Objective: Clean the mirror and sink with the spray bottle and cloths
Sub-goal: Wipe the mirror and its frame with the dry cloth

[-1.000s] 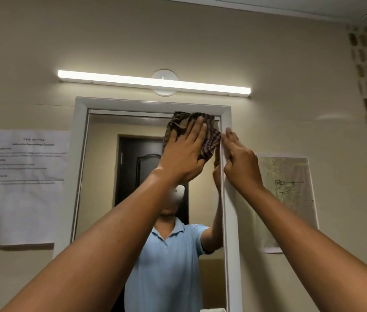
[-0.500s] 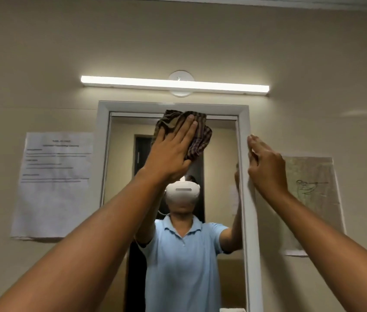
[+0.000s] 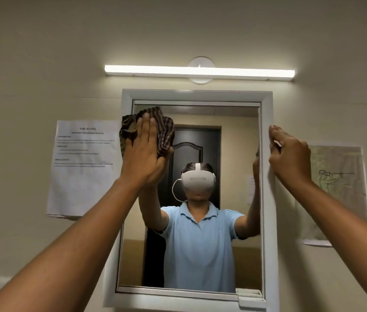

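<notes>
A white-framed mirror [image 3: 266, 221] hangs on the beige wall and reflects a person in a light blue shirt. My left hand [image 3: 143, 154] presses a brown checked cloth [image 3: 165, 131] flat against the glass at the mirror's upper left corner. My right hand [image 3: 289, 154] grips the right edge of the mirror's frame, fingers curled around it. The spray bottle and the sink are out of view.
A lit tube lamp [image 3: 199, 72] runs above the mirror. A printed paper sheet [image 3: 83, 167] is taped to the wall on the left and a sheet with a drawing [image 3: 337, 192] on the right. A small white latch [image 3: 248, 297] sits at the mirror's lower right corner.
My left hand has slid the cloth leftward across the top of the glass, from the upper right to the upper left. My right hand stays on the frame's right edge.
</notes>
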Available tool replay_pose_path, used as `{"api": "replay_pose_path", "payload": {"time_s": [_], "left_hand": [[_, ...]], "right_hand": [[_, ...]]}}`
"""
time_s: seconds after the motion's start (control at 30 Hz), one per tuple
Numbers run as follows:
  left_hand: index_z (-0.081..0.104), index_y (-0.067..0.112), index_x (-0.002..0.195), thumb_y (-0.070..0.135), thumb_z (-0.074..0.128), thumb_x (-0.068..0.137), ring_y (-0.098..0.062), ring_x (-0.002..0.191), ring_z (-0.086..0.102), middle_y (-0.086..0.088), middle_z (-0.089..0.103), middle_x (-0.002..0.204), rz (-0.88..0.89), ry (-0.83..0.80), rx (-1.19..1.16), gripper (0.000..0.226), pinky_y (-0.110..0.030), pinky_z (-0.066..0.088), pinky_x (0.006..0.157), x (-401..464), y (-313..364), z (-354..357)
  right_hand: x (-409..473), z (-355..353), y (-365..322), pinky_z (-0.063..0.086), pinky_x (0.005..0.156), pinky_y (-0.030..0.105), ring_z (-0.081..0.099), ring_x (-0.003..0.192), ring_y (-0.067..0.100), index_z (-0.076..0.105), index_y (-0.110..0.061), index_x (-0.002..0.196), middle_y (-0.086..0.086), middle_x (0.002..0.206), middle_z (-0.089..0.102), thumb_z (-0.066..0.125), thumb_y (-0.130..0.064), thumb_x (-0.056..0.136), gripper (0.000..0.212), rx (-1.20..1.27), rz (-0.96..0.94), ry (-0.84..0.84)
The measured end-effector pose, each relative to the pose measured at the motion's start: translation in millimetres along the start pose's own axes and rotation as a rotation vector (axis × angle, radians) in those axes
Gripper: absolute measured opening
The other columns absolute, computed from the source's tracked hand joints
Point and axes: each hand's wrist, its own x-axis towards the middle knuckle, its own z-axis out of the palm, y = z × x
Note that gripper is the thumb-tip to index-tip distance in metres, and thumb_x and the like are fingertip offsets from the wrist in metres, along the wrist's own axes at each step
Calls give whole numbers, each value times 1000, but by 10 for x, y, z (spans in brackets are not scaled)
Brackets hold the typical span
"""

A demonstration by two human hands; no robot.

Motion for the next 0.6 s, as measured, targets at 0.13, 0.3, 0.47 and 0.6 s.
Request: {"api": "replay_pose_path", "payload": {"time_s": [0.13, 0.3, 0.47, 0.6], "left_hand": [[-13, 16, 152, 53, 39, 96, -17, 147, -22, -2, -22, 160, -7, 0, 2, 86, -52, 2, 118, -348, 152, 146], [-16, 16, 152, 55, 39, 95, -18, 147, -22, -2, -24, 160, -3, -27, -23, 88, -56, 3, 117, -447, 441, 273], [-16, 16, 152, 60, 32, 95, -20, 148, -19, -4, -22, 160, 102, -64, -49, 87, -55, -1, 119, -180, 845, 293], [-14, 14, 152, 61, 30, 95, -21, 148, -16, -6, -18, 161, 180, -52, -29, 85, -51, -7, 117, 25, 1165, 332]], "right_hand": [[-31, -34, -12, 38, 107, 25, 55, 128, 21, 57, -8, 135, 6, 139, 57, 60, 3, 91, 45, -3, 17, -21], [-170, -92, -30, 13, 81, -17, 54, 127, 19, 55, -7, 137, 5, 145, 50, 55, 5, 93, 45, -39, 22, -70], [-309, -96, 15, 18, 88, -10, 53, 128, 17, 51, -12, 141, 3, 149, 45, 54, 4, 94, 50, -76, 14, -104], [-332, -79, 31, 27, 99, 9, 53, 129, 17, 50, -13, 142, 3, 149, 45, 54, 4, 94, 51, -82, -1, -97]]}}
